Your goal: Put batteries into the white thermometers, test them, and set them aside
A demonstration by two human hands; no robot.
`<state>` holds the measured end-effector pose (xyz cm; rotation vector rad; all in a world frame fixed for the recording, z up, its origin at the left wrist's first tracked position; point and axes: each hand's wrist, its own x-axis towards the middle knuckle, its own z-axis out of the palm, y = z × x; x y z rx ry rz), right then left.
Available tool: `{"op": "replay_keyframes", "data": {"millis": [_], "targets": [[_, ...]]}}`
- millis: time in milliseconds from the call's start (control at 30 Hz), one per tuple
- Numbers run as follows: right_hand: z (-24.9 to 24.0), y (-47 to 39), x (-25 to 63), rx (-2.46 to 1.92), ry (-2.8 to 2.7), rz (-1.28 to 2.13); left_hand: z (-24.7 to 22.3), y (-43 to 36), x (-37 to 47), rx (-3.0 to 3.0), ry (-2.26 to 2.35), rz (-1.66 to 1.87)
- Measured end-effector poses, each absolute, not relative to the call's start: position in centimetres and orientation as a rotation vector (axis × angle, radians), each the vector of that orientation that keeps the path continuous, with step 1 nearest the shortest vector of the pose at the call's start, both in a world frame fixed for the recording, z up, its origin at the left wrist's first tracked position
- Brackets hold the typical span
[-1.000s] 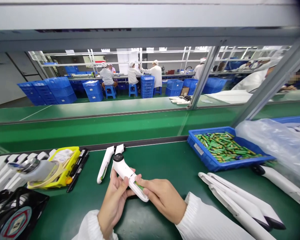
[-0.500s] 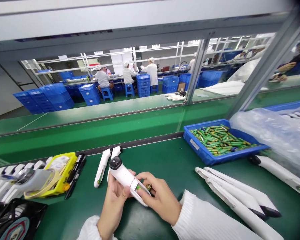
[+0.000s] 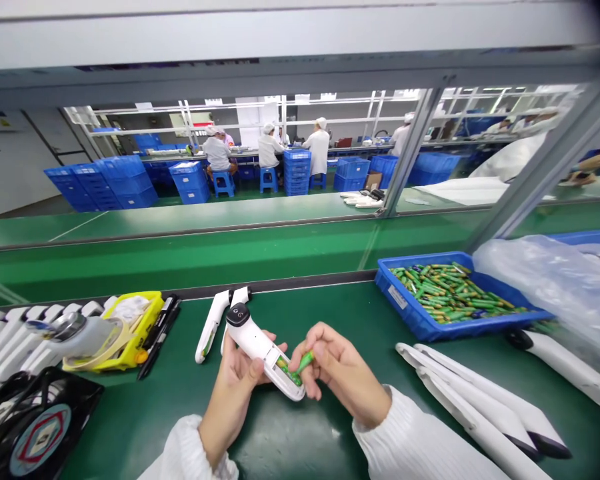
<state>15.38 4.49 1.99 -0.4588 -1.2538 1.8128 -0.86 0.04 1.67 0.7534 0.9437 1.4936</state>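
A white handheld device [image 3: 254,341] with a black head lies tilted in my left hand [image 3: 237,383], its battery compartment open toward the lower right. Inside the compartment a green battery [image 3: 289,371] shows. My right hand [image 3: 343,367] pinches another green battery [image 3: 305,362] between thumb and fingers, just above the compartment's right edge. Behind my left hand, two more white devices [image 3: 213,325] lie on the green table. To the right, a blue tray [image 3: 415,320] holds many green batteries.
Several white devices [image 3: 470,393] lie at the right, near a clear plastic bag [image 3: 540,280]. At the left are a yellow basket [image 3: 155,313], black pens [image 3: 159,337], a bottle [image 3: 87,340], a black fan-like object [image 3: 43,433] and more white devices. People work beyond the glass.
My right hand has drawn back slightly to the right, and a battery now shows in its pinch. More green shows inside the compartment. The view has shifted a little.
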Motion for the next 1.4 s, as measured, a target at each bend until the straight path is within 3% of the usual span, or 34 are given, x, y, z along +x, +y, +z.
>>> {"op": "replay_keyframes", "data": {"millis": [133,333,567,900,1133,1300,1400], "targets": [[1.8,3.7,14.7,-0.419,-1.329,1.788,1.8,0.0,-0.9,0.771,0.962,1.517],[1.9,3.6,15.1,-0.582,-1.585,1.464,2.0,0.1,-1.2,0.787,0.943,1.529],[-0.5,3.9,14.7,-0.628,-1.444,2.002,0.7,0.4,-2.3,0.943,0.889,1.489],[-0.9,2.9,13.1,-0.716,-1.487,1.819,0.6,0.5,-1.8,0.886,1.019,1.295],[-1.0,3.2,13.9,-0.858,-1.917,1.391,-0.8,0.9,-3.1,0.962,1.147,1.128],[0.3,2.9,14.5,-0.918,-2.212,0.692,-1.8,1.9,-3.5,1.290,1.422,1.176],[2.8,2.2,16.2,-0.939,-2.220,0.441,-2.3,2.6,-3.7,1.498,1.583,1.210]]}}
